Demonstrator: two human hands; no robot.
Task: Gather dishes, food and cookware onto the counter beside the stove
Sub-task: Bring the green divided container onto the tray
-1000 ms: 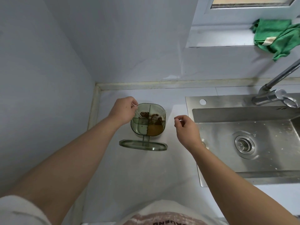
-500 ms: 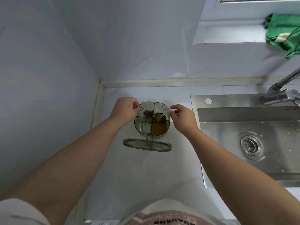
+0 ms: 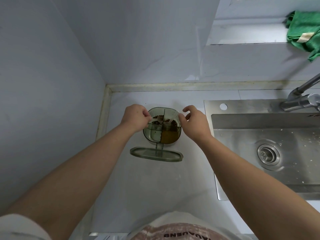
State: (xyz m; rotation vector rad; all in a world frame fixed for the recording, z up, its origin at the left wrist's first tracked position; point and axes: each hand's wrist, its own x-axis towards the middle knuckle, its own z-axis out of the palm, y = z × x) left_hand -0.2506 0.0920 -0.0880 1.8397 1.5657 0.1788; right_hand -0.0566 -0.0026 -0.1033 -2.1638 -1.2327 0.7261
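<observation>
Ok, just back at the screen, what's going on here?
A person is at an open green four-compartment seasoning box on the white counter beside the sink. The left hand grips a small white spoon in a back compartment. The right hand is at the box's right rim; whether it pinches anything is unclear. The lid lies flipped open.

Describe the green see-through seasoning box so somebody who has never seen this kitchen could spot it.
Start at the stainless steel sink; left of it lies the white counter running to the wall corner. There, between the left hand and right hand, sits a translucent green plastic seasoning box. Only it has four compartments and a flipped-open lid.
</observation>
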